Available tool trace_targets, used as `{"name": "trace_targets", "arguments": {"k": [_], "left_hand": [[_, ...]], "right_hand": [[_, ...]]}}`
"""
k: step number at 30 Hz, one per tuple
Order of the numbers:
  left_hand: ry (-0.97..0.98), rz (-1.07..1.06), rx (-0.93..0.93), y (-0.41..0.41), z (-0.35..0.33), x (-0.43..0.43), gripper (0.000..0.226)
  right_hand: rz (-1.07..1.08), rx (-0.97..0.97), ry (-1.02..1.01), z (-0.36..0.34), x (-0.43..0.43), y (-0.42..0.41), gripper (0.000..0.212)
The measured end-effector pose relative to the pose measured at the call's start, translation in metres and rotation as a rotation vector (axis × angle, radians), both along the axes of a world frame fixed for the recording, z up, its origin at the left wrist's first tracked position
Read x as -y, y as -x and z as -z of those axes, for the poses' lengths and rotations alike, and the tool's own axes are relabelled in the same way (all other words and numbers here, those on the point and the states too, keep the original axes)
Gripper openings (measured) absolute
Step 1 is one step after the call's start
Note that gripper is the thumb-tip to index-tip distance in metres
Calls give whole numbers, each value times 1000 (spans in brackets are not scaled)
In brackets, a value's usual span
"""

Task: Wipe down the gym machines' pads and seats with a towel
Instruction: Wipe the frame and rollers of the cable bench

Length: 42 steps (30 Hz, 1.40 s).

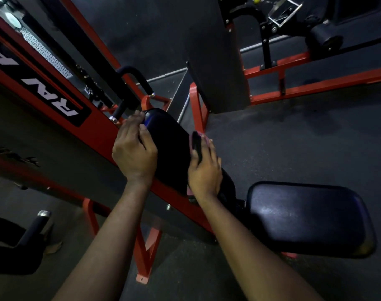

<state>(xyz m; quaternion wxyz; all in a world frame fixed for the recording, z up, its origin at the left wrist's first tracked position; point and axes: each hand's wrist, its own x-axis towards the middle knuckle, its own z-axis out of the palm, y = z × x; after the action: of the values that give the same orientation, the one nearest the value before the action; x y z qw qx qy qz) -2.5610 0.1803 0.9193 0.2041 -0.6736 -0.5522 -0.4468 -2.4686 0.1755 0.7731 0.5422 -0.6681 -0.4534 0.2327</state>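
A long black padded upright cushion (170,148) ran along the red steel frame (102,131) of the gym machine, and everything else is placed from it. The left hand (134,152) lay on the cushion's left edge, near its far end, with its fingers (145,132) curled together around the rounded side of the padding and the thumb reaching toward the top corner. The right hand (204,170) pressed against the cushion's right side, lower down, its fingers lying flat and close together over a small pink-and-dark cloth towel (196,144). The towel sat pinned between that palm and the cushion, with a pale pink edge showing past the fingertips and another bit of it showing below the wrist. How the towel was folded could not be told in the dim light.

Just beyond the cushion's lower end, to the right, sat a wide black vinyl seat pad (309,218), catching a dull sheen, untouched by either hand. Beside the cushion's far left corner, two black foam-gripped handles (137,78) with chrome end caps curved off the frame. Behind the cushion's top rose a tall dark grey panel (217,57). The grey rubber floor (293,144) spread beneath it all.
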Motion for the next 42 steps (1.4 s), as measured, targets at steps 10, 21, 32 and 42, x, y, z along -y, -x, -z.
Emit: {"name": "trace_targets", "arguments": {"k": [10,21,32,42], "left_hand": [[-31,-8,-6,0,1,-1,32],[-43,-1,-36,2,2,-2,32],[-32,15,-10,1,2,-2,33],[-28,5,1,0,2,-1,33]], "right_hand": [[-13,-265,489,134,4,-43,49],[32,-273,840,137,5,-56,48],[82,78,42,-13,12,5,48],[73,-75,272,123,30,-15,51]]}}
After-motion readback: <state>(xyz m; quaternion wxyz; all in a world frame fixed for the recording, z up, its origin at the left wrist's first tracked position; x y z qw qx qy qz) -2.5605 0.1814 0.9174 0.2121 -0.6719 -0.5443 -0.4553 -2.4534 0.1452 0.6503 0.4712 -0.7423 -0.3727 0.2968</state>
